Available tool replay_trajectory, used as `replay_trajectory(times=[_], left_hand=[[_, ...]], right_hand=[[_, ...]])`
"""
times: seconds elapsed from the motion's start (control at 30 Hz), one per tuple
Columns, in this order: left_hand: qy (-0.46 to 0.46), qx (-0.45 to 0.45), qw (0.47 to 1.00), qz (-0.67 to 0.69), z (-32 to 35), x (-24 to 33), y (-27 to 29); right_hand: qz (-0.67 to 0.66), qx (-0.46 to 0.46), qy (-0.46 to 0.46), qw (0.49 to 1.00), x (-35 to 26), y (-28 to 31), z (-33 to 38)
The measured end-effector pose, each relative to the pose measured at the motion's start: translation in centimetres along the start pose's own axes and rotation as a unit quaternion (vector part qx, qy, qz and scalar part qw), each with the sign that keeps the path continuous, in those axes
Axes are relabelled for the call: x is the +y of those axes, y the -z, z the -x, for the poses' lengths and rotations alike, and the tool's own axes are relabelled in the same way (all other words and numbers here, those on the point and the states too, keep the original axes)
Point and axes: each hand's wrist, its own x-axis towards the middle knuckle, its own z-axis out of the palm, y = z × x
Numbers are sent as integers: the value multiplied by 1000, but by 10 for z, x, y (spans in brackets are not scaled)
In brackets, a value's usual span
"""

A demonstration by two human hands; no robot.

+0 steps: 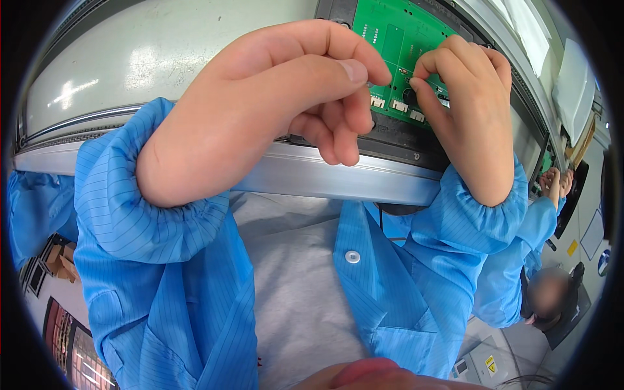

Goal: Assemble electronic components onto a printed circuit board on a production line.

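Off-white, glossy work surface (149, 58) fills the upper left, with a silver metal rail (312, 175) along its near side. Green rectangular circuit board (392, 42) sits in a black flat fixture (406, 148) at upper centre-right, beyond the rail. White plastic connectors (400, 106) line the board's near edge; a black round component (408, 97) stands just behind them.

Right hand (478, 97): over the board's right part, fingers curled, thumb and index tips close together just beside the black component. Can't tell if they grip anything.

Left hand (260, 91): raised in front of the board's left part, fingers bent, thumb near index. Something small and greyish shows by the fingertips; too small to identify, grip unclear.

Far right: co-worker in blue (504, 292), hands near another green board (547, 159).
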Motion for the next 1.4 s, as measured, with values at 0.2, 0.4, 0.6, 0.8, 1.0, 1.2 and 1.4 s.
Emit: replay_trajectory(times=[0.2,0.4,0.6,0.8,1.0,1.2,1.4], left_hand=[[5,1,1000,9,-1,-1,-2],[10,12,1000,1,-2,3,-6],[14,19,999,-23,-2,5,-9],[23,31,999,-21,-4,7,-13],[16,38,999,-27,-4,7,-15],[31,43,998,-18,-6,10,-12],[57,17,998,22,-6,12,-6]], right_hand=[[-20,-29,14,999,9,6,1],[-69,-42,-39,996,36,18,11],[-76,-177,-219,957,47,44,24],[-76,-117,-62,988,47,29,34],[-101,-108,-153,977,46,38,33],[-100,-117,-149,977,48,30,25],[-84,-131,-157,975,46,32,22]])
